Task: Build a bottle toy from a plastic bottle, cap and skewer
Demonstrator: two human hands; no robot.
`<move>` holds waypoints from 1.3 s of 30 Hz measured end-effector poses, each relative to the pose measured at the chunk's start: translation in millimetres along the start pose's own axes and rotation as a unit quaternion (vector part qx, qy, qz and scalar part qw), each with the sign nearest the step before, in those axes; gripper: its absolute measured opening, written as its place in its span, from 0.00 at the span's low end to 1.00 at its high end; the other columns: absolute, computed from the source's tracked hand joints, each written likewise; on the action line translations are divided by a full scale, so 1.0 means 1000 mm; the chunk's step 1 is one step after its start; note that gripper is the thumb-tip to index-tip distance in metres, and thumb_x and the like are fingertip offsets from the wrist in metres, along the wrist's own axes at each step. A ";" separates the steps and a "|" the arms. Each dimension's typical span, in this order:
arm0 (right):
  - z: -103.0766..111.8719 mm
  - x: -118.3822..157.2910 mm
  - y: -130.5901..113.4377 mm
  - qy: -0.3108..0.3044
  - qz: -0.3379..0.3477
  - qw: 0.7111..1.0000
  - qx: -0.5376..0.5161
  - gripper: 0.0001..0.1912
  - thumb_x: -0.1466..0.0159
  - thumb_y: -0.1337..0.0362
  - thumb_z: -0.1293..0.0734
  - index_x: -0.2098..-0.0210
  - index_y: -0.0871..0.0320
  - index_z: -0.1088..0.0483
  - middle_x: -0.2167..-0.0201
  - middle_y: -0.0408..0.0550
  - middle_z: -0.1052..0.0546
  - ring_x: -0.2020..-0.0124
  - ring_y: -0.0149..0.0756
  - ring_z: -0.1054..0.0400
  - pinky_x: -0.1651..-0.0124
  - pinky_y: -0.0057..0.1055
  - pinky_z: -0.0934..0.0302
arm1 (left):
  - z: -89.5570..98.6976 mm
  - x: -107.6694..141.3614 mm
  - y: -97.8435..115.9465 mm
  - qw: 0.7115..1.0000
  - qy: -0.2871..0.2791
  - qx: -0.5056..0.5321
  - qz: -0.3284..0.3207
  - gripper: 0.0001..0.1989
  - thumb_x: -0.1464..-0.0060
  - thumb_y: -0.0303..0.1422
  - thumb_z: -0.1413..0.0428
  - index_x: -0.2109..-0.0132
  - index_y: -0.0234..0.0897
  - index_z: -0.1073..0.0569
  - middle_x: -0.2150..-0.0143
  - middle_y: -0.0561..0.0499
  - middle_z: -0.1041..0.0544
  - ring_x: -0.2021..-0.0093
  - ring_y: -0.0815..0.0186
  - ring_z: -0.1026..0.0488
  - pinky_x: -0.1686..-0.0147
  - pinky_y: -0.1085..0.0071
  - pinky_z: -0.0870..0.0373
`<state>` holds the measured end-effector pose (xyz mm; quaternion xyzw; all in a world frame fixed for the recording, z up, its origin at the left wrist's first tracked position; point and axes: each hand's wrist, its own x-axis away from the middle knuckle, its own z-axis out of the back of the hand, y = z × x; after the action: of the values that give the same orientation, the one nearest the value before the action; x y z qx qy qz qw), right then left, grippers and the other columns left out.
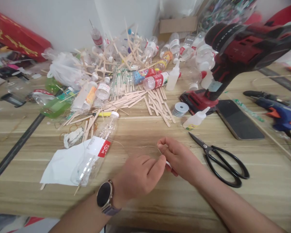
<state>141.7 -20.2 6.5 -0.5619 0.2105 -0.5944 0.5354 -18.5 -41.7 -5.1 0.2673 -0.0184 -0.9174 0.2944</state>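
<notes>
Doing close two-handed work, seemingly: grasping white piece point(168, 164) in right hand point(180, 158) over table point(174, 204), meeting it with bent fingers of left hand point(138, 174); can't tell if gripping there. Probably calls for steady right hold, fine left control. Note scissors point(208, 148) just right, squeeze bottle point(196, 120) beyond.

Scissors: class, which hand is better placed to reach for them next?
Probably the right hand: it is nearer, and the scissors lie beside its forearm. The left hand would likely have to cross that arm.
</notes>
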 end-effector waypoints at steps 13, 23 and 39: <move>0.005 -0.011 0.016 0.018 0.139 0.990 -0.026 0.10 0.35 0.55 0.42 0.67 0.55 0.39 0.85 0.35 0.37 0.84 0.30 0.43 0.80 0.26 0.49 | -0.001 -0.010 -0.005 0.690 -0.128 0.565 0.433 0.12 0.51 0.40 0.39 0.71 0.35 0.27 0.84 0.62 0.43 0.82 0.77 0.51 0.82 0.75 0.57; 0.008 0.002 0.012 0.176 0.429 0.862 0.203 0.03 0.35 0.66 0.36 0.64 0.56 0.30 0.70 0.46 0.28 0.75 0.31 0.34 0.72 0.28 0.38 | 0.005 -0.016 -0.019 0.520 0.038 0.678 0.518 0.12 0.56 0.35 0.36 0.74 0.35 0.31 0.88 0.64 0.47 0.85 0.79 0.55 0.84 0.77 0.60; 0.014 0.002 0.014 0.070 0.458 0.872 0.156 0.08 0.34 0.73 0.40 0.61 0.54 0.34 0.56 0.50 0.20 0.50 0.36 0.27 0.54 0.27 0.32 | 0.006 -0.015 -0.022 0.596 -0.011 0.619 0.512 0.11 0.52 0.39 0.37 0.70 0.36 0.27 0.84 0.62 0.43 0.84 0.78 0.53 0.83 0.75 0.59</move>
<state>160.2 -22.1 -0.7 -0.2690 0.3857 -0.3450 0.8123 -23.2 -15.9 2.6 0.3222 -0.7184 -0.3871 0.4798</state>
